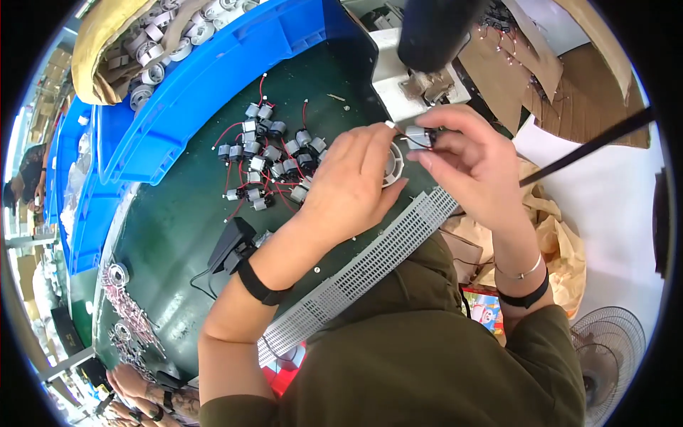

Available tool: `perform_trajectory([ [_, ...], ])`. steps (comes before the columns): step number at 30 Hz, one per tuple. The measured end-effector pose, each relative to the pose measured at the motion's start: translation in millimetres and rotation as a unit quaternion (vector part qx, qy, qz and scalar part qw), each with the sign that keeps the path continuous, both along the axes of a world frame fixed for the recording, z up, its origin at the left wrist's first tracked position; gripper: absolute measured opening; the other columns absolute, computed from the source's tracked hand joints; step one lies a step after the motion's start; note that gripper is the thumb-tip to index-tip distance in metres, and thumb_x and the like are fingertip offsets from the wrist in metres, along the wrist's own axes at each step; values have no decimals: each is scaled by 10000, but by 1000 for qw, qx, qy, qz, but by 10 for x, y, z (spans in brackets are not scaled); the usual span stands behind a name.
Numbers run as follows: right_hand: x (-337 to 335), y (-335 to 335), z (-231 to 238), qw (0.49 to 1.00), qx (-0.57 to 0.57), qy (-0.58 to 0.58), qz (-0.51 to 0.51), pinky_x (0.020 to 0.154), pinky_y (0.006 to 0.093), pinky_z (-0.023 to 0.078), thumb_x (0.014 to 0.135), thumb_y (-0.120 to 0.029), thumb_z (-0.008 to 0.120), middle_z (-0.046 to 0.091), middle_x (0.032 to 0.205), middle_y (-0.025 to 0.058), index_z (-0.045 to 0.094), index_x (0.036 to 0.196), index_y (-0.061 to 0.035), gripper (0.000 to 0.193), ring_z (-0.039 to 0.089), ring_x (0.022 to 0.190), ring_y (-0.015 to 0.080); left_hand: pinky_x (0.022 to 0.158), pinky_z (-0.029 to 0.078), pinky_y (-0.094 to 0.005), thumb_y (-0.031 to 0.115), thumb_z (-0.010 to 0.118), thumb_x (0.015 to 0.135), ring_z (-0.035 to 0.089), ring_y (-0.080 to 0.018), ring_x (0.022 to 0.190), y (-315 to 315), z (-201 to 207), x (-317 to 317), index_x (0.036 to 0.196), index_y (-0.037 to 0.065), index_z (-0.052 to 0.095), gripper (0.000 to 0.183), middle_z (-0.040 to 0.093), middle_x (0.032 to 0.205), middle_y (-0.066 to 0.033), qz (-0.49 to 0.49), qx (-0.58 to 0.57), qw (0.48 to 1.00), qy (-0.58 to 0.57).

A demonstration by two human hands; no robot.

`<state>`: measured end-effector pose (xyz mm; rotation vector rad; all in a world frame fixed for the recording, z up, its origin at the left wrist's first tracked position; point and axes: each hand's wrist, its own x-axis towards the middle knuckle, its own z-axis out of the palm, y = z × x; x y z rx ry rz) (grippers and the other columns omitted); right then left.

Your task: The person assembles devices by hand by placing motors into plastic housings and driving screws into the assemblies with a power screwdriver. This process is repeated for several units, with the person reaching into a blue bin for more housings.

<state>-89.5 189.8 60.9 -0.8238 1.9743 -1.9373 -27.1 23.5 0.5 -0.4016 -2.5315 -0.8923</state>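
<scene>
Small motor point(418, 137): held in the right hand, to the right of the white plastic ring point(393, 167) and a little farther from the body; its long axis is laid roughly sideways, and a narrow gap is seen between the two, though their difference in height cannot be told.
Right hand point(473, 156): narrowed, the motor being pinched between thumb and fingers; the ring is placed to its left.
Left hand point(346, 181): curled closely over the ring, by which it is the nearer hand; much of the grip is hidden under the fingers.
Motor surface: smooth silvery metal, cylindrical, capped in black.
Ring surface: pale, matte-looking plastic, a curved rim being shown at the fingertips.
Motor pile point(267, 153): heaped loosely to the left of the ring, silver cans being mixed with black ends and thin red leads.
Table point(163, 220): dark green, smooth and slightly glossy, spread below and left of the ring.
Perforated strip point(356, 274): pale, rigid-looking, pierced by rows of holes, set on the body side of the ring.
Blue bin point(213, 71): ribbed plastic, placed beyond the pile, far left of the ring.
</scene>
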Motion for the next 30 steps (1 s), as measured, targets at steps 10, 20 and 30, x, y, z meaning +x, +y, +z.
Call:
perform_trajectory([
  [10,-248,-154,-84,902,256,306,165,673,341,465,709,-28,686,600,895,91,601,947,-27,253,570,763,228,889,452,-406,176,799,653,530,-354,1079,-139,3,116,1281,22,393,763,543,1181,-173,21,121,989,-83],
  [20,-185,-342,149,767,393,454,225,692,384,477,729,-51,662,513,852,110,596,905,-19,190,558,805,295,884,457,-405,217,819,630,546,-350,1051,-180,-16,51,1220,41,471,707,578,1117,-171,-5,133,990,-50],
  [30,-358,-429,409,893,152,418,72,722,305,496,713,-92,720,617,975,99,622,1004,-29,314,615,818,254,891,450,-417,291,848,590,560,-348,1029,-292,-50,84,1274,45,422,843,596,1095,-166,-18,189,978,-81],
])
